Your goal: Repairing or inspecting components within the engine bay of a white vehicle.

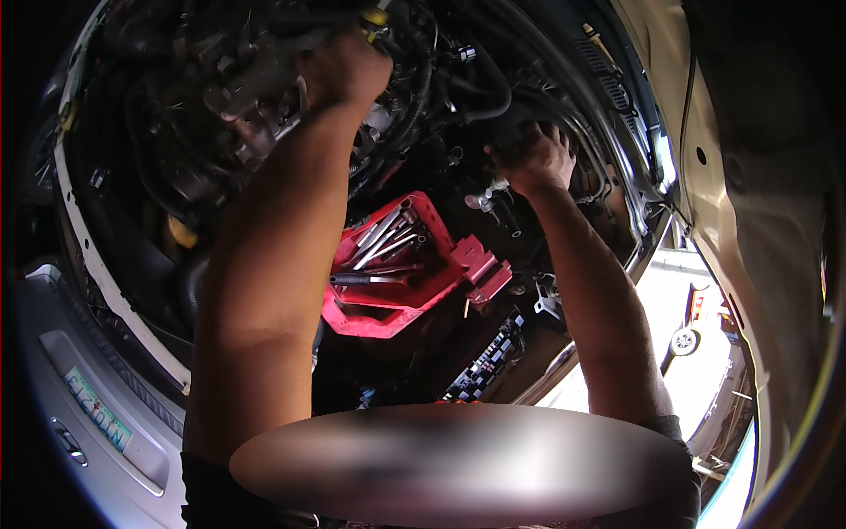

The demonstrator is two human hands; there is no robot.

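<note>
My left hand reaches deep among the dark engine parts at the top, with its fingers curled closed. What it grips is hidden; a small yellow piece shows just past its knuckles. Farther right, my right hand lies with fingers spread against a black part near the hoses, holding nothing that shows. Between my forearms sits a red plastic tool tray. Several silver wrenches lie in it, along with a black-handled tool.
A red block-like piece adjoins the tray's right side. Below it is an open fuse box. The raised hood stands along the right. A silver car with a plate is at lower left. A blurred oval covers the bottom middle.
</note>
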